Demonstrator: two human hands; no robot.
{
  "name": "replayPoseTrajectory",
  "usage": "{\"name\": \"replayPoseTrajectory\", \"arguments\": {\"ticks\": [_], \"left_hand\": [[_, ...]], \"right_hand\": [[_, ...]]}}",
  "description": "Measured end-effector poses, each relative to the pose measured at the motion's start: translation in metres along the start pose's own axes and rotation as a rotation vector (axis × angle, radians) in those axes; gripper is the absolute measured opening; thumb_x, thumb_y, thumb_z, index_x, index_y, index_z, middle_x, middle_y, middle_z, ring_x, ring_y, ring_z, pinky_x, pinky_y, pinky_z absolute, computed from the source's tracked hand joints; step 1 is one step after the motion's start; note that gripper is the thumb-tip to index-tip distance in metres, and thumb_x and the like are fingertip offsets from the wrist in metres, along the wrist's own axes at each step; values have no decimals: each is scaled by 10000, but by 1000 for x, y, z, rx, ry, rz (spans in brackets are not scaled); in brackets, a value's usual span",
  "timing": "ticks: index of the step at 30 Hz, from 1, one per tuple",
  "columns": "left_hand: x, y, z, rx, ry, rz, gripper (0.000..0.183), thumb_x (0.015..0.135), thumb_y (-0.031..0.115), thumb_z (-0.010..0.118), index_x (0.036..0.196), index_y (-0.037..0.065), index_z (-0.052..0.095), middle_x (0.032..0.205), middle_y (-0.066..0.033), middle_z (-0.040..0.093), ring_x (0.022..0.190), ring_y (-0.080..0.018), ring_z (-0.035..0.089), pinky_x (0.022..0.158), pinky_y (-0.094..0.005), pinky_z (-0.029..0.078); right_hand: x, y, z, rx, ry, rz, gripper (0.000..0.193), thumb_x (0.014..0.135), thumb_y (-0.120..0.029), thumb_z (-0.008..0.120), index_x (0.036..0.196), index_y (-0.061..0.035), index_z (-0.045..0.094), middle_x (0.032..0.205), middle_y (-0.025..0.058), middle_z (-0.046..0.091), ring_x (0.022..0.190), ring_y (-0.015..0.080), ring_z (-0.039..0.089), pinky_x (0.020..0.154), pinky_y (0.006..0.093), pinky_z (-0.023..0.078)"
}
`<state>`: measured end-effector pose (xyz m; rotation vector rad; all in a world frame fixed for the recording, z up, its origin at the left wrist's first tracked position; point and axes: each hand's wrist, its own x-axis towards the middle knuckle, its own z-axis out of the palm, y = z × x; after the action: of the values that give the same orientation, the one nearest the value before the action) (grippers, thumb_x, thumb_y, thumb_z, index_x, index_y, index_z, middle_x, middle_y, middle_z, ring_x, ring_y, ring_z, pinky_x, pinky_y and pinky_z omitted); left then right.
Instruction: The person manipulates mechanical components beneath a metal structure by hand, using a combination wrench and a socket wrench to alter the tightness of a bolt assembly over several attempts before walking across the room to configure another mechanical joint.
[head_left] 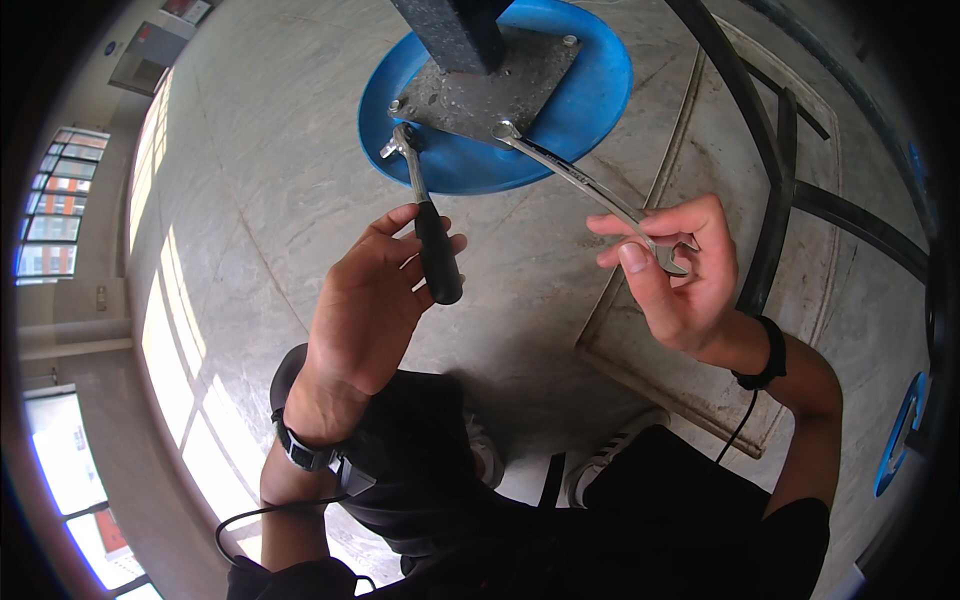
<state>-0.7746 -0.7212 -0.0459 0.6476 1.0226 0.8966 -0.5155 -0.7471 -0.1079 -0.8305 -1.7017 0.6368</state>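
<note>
My left hand (370, 300) is closed around the black handle of a ratchet wrench (437, 255). The ratchet's metal head lies at the near left corner of a dark steel plate (475, 95), which rests on a blue round disc (385, 95). In my right hand (690, 270), thumb and fingers pinch the end of a long silver wrench (580, 178). This wrench's ring end sits around a bolt or nut at the plate's near corner. From the plate rises a black square post (455, 30). Exactly how the ratchet's socket seats is hidden.
Black metal tubes (785, 150) of a frame stand at the right, over a thin rectangular outline (640, 225) on the grey floor (270, 180). Another blue disc-like part (900, 435) shows at the far right. My shoes (610, 455) are below. Windows (65, 205) line the left wall.
</note>
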Motion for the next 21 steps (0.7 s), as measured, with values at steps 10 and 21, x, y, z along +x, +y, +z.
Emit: {"name": "replayPoseTrajectory", "arguments": {"ticks": [10, 21], "left_hand": [[-1, 0, -3, -5, -17, 3, 384, 869, 138, 465, 1229, 15, 417, 1209, -177, 528, 1123, -284, 523, 944, -394, 402], [-2, 2, 0, -49, -16, -10, 317, 876, 99, 467, 1185, 38, 430, 1137, -110, 551, 1087, -267, 530, 887, -393, 409]], "right_hand": [[0, -2, 8, 58, 7, 5, 254, 863, -67, 573, 1016, -4, 379, 921, 215, 658, 646, 119, 620, 605, 236, 516], [-1, -4, 10, 85, -87, -9, 308, 774, -169, 703, 995, 4, 576, 899, 94, 669, 653, 134, 629, 560, 227, 500]]}}
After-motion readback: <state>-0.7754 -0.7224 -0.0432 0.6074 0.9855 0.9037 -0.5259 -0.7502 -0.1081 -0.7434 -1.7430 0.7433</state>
